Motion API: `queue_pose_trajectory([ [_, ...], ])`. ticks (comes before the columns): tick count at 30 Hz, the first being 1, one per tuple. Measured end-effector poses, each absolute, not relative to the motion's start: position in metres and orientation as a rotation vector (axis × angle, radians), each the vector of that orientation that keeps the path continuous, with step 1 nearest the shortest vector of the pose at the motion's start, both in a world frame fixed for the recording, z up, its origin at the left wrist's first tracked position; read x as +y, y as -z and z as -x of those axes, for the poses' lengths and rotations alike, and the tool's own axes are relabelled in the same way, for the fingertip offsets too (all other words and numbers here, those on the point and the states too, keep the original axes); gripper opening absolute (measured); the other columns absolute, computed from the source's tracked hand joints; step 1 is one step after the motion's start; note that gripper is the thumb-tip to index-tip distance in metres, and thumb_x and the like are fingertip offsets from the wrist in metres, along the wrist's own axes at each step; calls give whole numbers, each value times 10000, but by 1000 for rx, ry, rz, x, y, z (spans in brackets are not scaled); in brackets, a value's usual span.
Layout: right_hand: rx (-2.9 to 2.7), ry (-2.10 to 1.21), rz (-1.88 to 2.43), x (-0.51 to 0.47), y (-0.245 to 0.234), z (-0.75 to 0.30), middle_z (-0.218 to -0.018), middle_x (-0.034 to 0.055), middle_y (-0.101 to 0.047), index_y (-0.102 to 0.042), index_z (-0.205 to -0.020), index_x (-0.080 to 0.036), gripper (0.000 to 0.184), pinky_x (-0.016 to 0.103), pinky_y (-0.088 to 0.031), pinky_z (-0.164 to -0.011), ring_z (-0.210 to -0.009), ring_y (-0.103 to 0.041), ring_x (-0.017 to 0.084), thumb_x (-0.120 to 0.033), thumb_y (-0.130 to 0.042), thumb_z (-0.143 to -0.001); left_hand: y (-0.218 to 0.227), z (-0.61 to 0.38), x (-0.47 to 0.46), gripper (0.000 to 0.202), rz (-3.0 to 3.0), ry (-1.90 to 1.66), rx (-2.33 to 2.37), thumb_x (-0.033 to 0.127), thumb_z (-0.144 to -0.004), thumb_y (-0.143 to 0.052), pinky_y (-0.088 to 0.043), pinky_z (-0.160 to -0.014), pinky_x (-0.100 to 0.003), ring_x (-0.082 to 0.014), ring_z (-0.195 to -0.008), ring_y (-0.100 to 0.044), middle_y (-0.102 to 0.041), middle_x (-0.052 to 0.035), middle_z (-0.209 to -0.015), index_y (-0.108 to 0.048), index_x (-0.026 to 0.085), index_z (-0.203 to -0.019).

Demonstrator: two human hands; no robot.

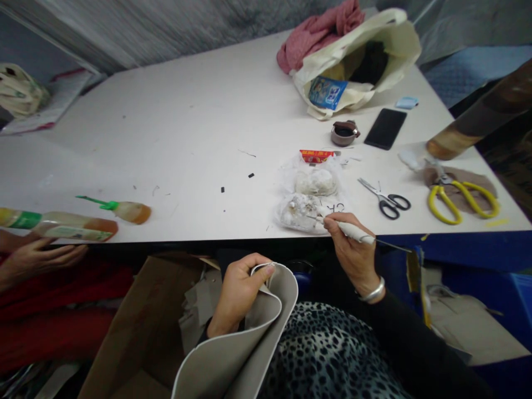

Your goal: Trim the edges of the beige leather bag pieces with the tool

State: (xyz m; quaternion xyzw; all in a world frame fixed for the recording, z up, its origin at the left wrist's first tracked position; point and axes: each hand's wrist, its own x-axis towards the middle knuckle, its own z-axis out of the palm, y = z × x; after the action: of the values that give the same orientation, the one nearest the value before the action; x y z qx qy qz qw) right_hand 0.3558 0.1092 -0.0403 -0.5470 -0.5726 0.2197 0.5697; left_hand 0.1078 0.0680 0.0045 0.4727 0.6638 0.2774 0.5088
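Observation:
My left hand (pixel 239 291) is closed on the folded edge of a grey sheet of leather-like material (pixel 245 349) that curls over my lap below the table edge. My right hand (pixel 353 249) is closed on a white-handled brush (pixel 353 231). The brush's tip touches the nearer of two clear plastic bags of whitish paste (pixel 299 211) lying on the white table (pixel 187 127). The second bag (pixel 316 180) lies just behind it.
Black scissors (pixel 386 200) and yellow scissors (pixel 459 198) lie to the right. A phone (pixel 385 128), small brown pot (pixel 344 133), cream bag (pixel 366 61) and pink cloth (pixel 316 30) sit farther back. Glue bottles (pixel 75 224) and another person's hand (pixel 37 257) are at left. A cardboard box (pixel 145 327) stands below.

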Motion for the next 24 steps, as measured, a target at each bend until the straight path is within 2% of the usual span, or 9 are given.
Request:
queue_pose_trajectory([
  [5,-1483,-427,1268,113,44,-355,-940,60,-747,-709,-988,-206,79,375,-551,-834,-884,-704,220,-270,-674,-1018,3,-103,67,176,-1124,-678,1577,344,-799,-778,-471,-683,-262,-170,-717,-616,-744,-43,-781,-788,172,-837],
  [10,-1648,-303,1262,115,43,-356,-935,66,-752,-705,-996,-198,46,367,-538,-812,-852,-692,214,-237,-686,-1010,11,-100,67,165,-1026,-745,1555,325,-774,-798,-470,-682,-255,-159,-710,-607,-722,-35,-760,-779,167,-818],
  [16,-1547,-348,1261,110,41,-357,-954,69,-754,-727,-998,-200,53,380,-541,-837,-875,-698,224,-252,-717,-987,9,-102,65,184,-914,-794,1551,324,-734,-815,-472,-677,-253,-154,-697,-604,-717,-39,-753,-790,159,-812],
  [18,-1401,-472,1253,105,37,-354,-916,51,-739,-729,-966,-207,55,363,-549,-815,-846,-695,210,-260,-724,-980,6,-104,65,171,-914,-773,1539,313,-729,-811,-465,-666,-248,-149,-687,-594,-712,-36,-745,-790,158,-799],
  [22,-1230,-1073,1130,94,26,-344,-743,-7,-684,-716,-881,-213,145,265,-535,-621,-645,-655,147,-311,-707,-988,2,-107,66,172,-877,-718,1480,291,-696,-827,-462,-651,-247,-145,-664,-585,-709,-32,-733,-793,156,-798],
  [24,-1228,-1286,1067,89,22,-339,-714,-13,-672,-721,-870,-208,165,237,-515,-584,-620,-641,133,-335,-724,-975,2,-108,66,185,-862,-702,1450,291,-691,-836,-463,-656,-247,-142,-665,-584,-712,-31,-740,-799,156,-812],
])
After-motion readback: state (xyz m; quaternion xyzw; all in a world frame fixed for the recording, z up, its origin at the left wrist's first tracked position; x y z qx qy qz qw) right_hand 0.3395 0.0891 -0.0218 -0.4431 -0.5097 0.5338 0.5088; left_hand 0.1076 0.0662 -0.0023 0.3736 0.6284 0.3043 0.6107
